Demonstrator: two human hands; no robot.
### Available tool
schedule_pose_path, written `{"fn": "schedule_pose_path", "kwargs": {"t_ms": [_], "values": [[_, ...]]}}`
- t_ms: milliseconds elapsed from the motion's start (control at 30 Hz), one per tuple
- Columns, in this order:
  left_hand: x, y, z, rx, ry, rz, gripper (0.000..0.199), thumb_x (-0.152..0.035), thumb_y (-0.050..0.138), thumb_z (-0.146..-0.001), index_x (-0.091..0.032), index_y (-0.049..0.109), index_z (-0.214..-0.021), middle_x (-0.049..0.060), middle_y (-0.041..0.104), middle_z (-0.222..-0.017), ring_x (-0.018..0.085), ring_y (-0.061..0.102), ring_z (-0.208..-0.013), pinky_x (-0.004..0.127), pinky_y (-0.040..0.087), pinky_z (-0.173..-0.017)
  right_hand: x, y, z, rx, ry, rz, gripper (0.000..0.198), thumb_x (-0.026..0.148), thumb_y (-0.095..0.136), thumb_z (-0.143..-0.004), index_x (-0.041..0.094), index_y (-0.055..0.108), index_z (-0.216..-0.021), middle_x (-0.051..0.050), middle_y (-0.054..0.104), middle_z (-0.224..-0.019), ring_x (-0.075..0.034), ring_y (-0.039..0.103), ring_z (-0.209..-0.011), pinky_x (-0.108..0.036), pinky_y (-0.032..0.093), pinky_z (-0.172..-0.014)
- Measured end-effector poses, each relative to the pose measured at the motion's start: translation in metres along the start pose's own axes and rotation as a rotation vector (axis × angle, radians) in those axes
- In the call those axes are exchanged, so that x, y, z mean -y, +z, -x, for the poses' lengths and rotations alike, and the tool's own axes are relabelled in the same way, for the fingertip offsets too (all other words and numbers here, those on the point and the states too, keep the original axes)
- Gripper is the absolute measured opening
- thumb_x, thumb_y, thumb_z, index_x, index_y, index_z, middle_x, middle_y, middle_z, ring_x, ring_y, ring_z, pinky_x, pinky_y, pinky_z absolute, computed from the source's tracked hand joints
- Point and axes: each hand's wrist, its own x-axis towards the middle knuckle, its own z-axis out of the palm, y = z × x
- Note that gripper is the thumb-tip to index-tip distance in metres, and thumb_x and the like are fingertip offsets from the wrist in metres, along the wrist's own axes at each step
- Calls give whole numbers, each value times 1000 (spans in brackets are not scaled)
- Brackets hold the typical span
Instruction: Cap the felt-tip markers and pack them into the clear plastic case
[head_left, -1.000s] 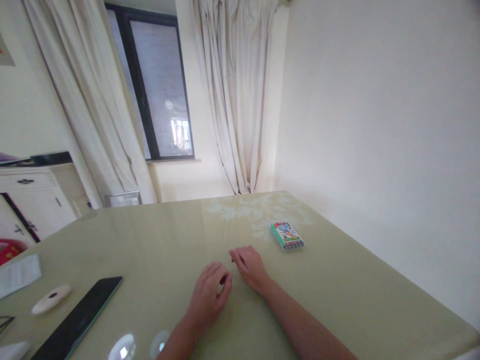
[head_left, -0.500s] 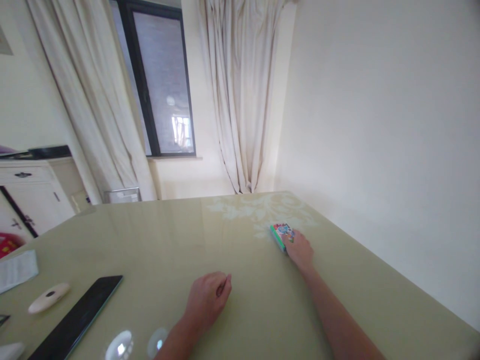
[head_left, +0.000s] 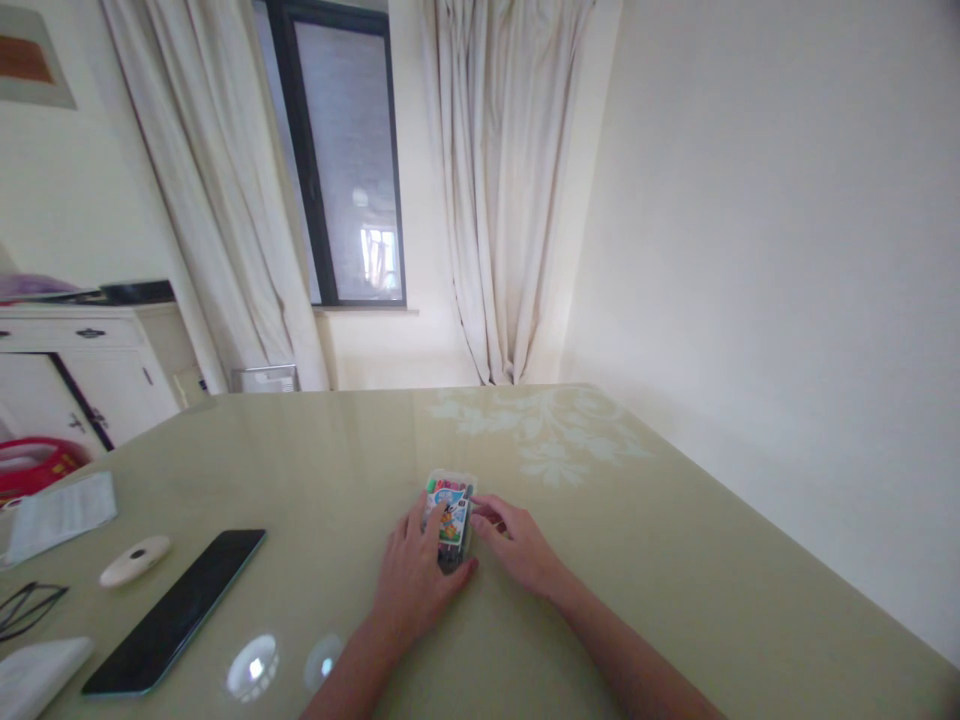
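A small clear plastic case (head_left: 452,515) with a cartoon label lies on the table in front of me, colourful stick-like pieces showing inside. Across its left side and near end rests my left hand (head_left: 415,580), gripping it with the fingers along the left and the thumb by the near right corner. At the right edge is my right hand (head_left: 519,542), its fingers curled and the fingertips against the case. The undersides of the fingers are partly hidden.
Left on the glossy table (head_left: 300,460) lie a black tablet-like slab (head_left: 180,610), a white oval object (head_left: 135,561), glasses (head_left: 30,608), a pale folded sheet (head_left: 64,512) and a white object (head_left: 45,675). A wall (head_left: 765,300) borders the right side.
My right hand has brought the case from the far right to the middle, nearer me. My left hand has moved from a loose fist onto the case. The view has turned slightly left.
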Motion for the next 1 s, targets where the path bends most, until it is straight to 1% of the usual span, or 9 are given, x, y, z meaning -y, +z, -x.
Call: {"fn": "schedule_pose_path", "kwargs": {"t_ms": [67, 133, 200, 267, 400, 600, 800, 933, 1000], "values": [[2, -6, -3, -20, 48, 55, 64, -40, 68, -83, -22, 55, -143, 13, 50, -154, 34, 50, -135, 50, 38, -114, 5, 1, 2, 17, -62, 5, 39, 44, 55, -100, 23, 65, -131, -8, 75, -113, -22, 70, -94, -34, 57, -82], [4, -14, -5, -19, 107, 195, 55, -38, 63, -88, -25, 57, -141, 9, 56, -149, 30, 54, -133, 47, 40, -114, 6, -2, 3, -34, -177, 105, 40, 44, 60, -98, 26, 64, -134, -9, 71, -121, -23, 67, -103, -38, 56, -91], [4, -21, -7, 14, 153, 394, 47, -41, 56, -95, -26, 59, -139, 8, 61, -144, 27, 58, -129, 43, 44, -112, 5, -9, 3, -71, -342, 244, 42, 44, 64, -97, 29, 63, -136, -9, 66, -132, -25, 61, -119, -43, 49, -105], [1, -25, -6, 68, 182, 572, 44, -44, 49, -100, -25, 61, -137, 8, 66, -139, 26, 62, -124, 40, 47, -108, 6, -16, 3, -67, -485, 365, 40, 43, 64, -97, 33, 63, -136, -8, 64, -137, -25, 56, -127, -46, 42, -112], [-11, -28, -2, 107, 191, 735, 45, -47, 44, -103, -23, 63, -136, 8, 68, -136, 25, 63, -122, 39, 47, -108, 9, -22, 5, -66, -615, 469, 35, 39, 60, -101, 36, 63, -136, -4, 73, -124, -22, 61, -115, -43, 43, -104], [-16, -32, -1, 141, 226, 723, 45, -46, 63, -96, -22, 65, -133, 8, 72, -129, 24, 67, -113, 33, 50, -102, 11, -19, 6, -128, -696, 461, 32, 37, 61, -100, 35, 68, -131, -3, 76, -116, -21, 63, -104, -39, 46, -94], [-15, -33, -3, 160, 237, 736, 45, -45, 64, -96, -23, 65, -135, 7, 71, -131, 24, 66, -115, 33, 49, -104, 11, -20, 2, -131, -730, 430, 30, 38, 59, -101, 33, 70, -129, -3, 78, -110, -21, 63, -98, -38, 47, -88], [-17, -32, -1, 168, 247, 718, 45, -45, 65, -94, -23, 65, -134, 7, 71, -131, 25, 66, -115, 33, 49, -104, 13, -17, 3, -161, -707, 382, 25, 36, 59, -101, 33, 74, -120, -2, 80, -101, -20, 65, -92, -37, 48, -85], [-17, -31, 0, 162, 224, 731, 45, -47, 64, -95, -23, 66, -133, 8, 71, -131, 25, 66, -116, 34, 48, -105, 14, -17, 3, -166, -688, 368, 23, 35, 60, -101, 32, 75, -118, -2, 80, -100, -20, 65, -93, -37, 49, -87]]}}
